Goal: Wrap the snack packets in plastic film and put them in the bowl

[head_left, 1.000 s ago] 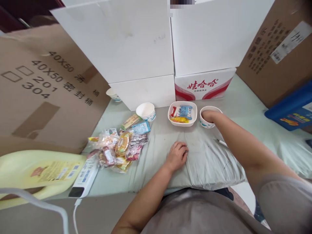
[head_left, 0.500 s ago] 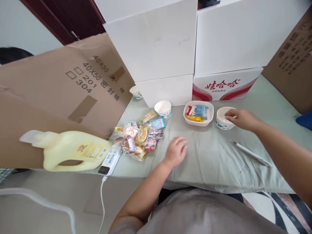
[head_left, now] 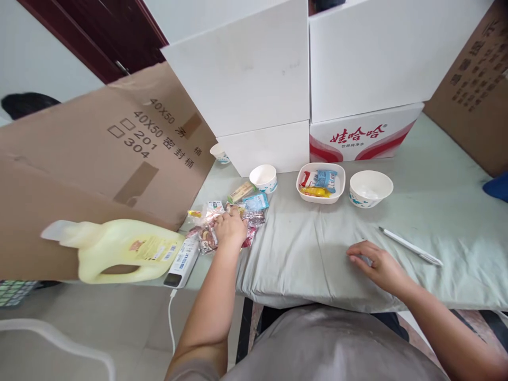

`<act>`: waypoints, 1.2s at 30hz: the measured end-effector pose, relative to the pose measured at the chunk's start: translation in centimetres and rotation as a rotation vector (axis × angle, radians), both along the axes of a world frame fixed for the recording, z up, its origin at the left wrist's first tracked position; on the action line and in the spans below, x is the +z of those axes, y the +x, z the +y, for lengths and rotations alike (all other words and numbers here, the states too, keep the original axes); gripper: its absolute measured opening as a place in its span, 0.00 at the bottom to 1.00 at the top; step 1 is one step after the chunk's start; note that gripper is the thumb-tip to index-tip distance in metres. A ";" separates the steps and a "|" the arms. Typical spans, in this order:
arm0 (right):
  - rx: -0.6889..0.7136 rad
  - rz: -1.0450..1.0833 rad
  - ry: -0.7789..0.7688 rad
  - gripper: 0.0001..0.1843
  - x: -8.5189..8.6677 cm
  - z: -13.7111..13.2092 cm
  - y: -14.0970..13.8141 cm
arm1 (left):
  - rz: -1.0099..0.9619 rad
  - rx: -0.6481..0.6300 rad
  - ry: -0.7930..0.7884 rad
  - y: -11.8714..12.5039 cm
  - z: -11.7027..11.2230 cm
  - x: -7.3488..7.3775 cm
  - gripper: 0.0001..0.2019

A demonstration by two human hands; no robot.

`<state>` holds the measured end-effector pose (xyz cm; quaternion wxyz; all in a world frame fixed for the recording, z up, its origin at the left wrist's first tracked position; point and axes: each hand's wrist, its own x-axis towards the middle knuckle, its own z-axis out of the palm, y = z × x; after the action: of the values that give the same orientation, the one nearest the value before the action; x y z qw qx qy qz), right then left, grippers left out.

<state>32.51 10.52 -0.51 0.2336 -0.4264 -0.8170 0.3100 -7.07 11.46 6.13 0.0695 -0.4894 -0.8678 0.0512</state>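
Hands are well apart. The left hand [head_left: 231, 227] lies palm down on a pile of packets [head_left: 254, 218], fingers bent among the wrappers; whether they have closed on one, I cannot tell. The right hand [head_left: 379, 264] is half curled at the cloth of the table [head_left: 293, 259], thumb a little off the fingers, nothing visible in it. Just beyond it a white pen [head_left: 410, 246] lies slantwise.

The pile is on the left part of the table, a light blue packet [head_left: 256, 201] at its far side. Behind it stands a paper bowl [head_left: 266, 186]. Further right come a tray [head_left: 317, 199], holding a few more packets, and a second bowl [head_left: 367, 201] with something pale inside, too unclear to name. Left of the pile are a white device [head_left: 182, 263] with a cable [head_left: 170, 320] and a yellow jug [head_left: 146, 244] on its side. White boxes [head_left: 242, 90] rise at the back, one printed in red; a third bowl [head_left: 220, 154] shows partly behind their left corner. Brown cardboard [head_left: 59, 185] stands at both sides.
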 end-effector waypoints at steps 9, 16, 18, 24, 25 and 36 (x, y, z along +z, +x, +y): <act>0.081 0.095 -0.264 0.12 -0.1 -0.8 -2.9 | -0.968 -0.151 0.847 0.0 -0.8 1.3 0.23; 0.213 0.633 -0.756 0.48 -0.1 -2.3 -8.9 | -2.106 -0.153 0.697 11.0 -3.0 -3.5 0.32; 0.108 0.716 -0.795 0.42 0.2 -2.2 -9.4 | -2.112 -0.140 0.635 13.2 -4.2 -5.2 0.35; -0.347 0.247 -0.515 0.22 0.2 -1.0 -7.0 | -1.386 -0.480 0.632 14.0 -6.4 -7.5 0.21; -0.363 0.124 -0.455 0.20 0.2 -0.9 -6.6 | -1.214 -0.535 0.651 14.0 -6.4 -7.5 0.16; -0.243 -0.353 0.003 0.22 0.7 -0.8 -4.6 | -0.464 -0.958 0.536 17.4 -3.9 -7.4 0.07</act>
<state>27.89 9.72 0.19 0.1232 -0.5693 -0.7882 0.1987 10.33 7.55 -1.27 0.0145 -0.7902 -0.5255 -0.3150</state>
